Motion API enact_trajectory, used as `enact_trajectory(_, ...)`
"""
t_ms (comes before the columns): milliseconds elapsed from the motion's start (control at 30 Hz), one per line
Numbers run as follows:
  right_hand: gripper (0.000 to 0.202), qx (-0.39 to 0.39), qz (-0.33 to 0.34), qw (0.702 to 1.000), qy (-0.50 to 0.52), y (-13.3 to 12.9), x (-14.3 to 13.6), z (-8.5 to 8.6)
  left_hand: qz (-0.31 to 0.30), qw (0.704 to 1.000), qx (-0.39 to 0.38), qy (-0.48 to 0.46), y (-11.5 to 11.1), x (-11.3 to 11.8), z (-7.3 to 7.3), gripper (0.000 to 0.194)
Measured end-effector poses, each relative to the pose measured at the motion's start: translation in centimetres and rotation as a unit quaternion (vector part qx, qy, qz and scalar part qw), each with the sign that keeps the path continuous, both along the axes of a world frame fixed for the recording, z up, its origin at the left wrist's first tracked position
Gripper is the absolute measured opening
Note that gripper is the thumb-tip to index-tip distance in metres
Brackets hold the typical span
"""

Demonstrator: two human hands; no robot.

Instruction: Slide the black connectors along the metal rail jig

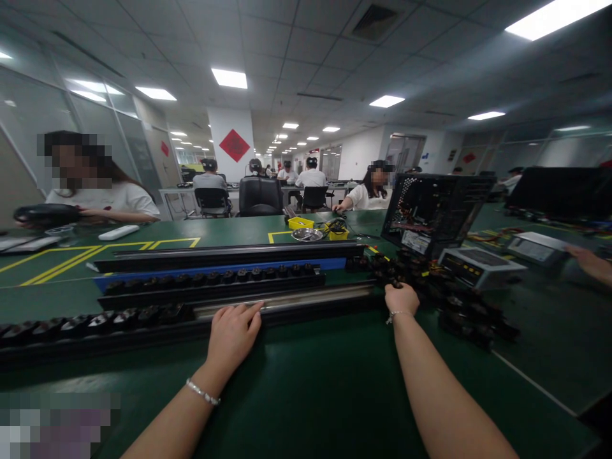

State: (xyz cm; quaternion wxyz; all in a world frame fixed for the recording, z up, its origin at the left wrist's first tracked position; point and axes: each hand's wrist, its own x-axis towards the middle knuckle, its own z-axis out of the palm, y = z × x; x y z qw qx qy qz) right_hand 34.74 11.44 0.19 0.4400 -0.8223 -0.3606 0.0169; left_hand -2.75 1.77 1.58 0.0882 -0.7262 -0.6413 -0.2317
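A long black rail (310,305) with a metallic inner channel lies across the front of the table. Its left part holds a row of black socket-like modules (100,323). My left hand (235,328) rests on the rail just right of that row, fingers stretched out and touching the channel. Beyond the rail's right end, my right hand (402,298) has its fingers closed at the edge of a heap of loose black modules (459,299). Something dark shows at its fingertips, but I cannot tell it from the heap.
Behind lie another rail (229,252) and a blue strip (335,264). An open computer case (430,213) and a power supply (478,268) stand at right, near another person's hand (590,262). A metal dish (307,235) and yellow tray (301,223) sit farther back. Co-workers sit opposite.
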Motion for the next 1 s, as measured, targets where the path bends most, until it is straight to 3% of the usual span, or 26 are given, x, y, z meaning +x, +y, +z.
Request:
enact_trajectory(300,0.042,-0.021,-0.029,0.999,0.018,-1.3,3.2,0.2,0.002,1.0,0.008,0.006,0.0,0.0,-0.1,0.039)
enact_trajectory(500,0.047,-0.042,0.013,0.998,-0.037,-3.3,5.8,-0.7,-0.009,1.0,0.019,-0.008,-0.1,-0.2,-0.2,0.039)
enact_trajectory(567,0.047,-0.06,0.019,0.997,-0.05,-3.7,6.2,-1.2,0.034,0.998,0.055,-0.025,-0.2,-0.4,0.0,0.037)
enact_trajectory(633,0.048,-0.057,0.026,0.995,-0.073,-4.1,6.4,-1.6,0.126,0.984,0.114,-0.045,-0.1,-1.0,0.1,0.039)
enact_trajectory(767,0.047,-0.084,0.027,0.989,-0.118,-4.5,6.4,-1.9,0.259,0.95,0.144,-0.095,0.2,-3.3,-0.1,0.049)
enact_trajectory(1000,0.039,-0.087,-0.01,0.986,-0.14,-4.5,6.4,-2.1,0.334,0.919,0.151,-0.149,0.4,-7.3,-0.3,0.046)
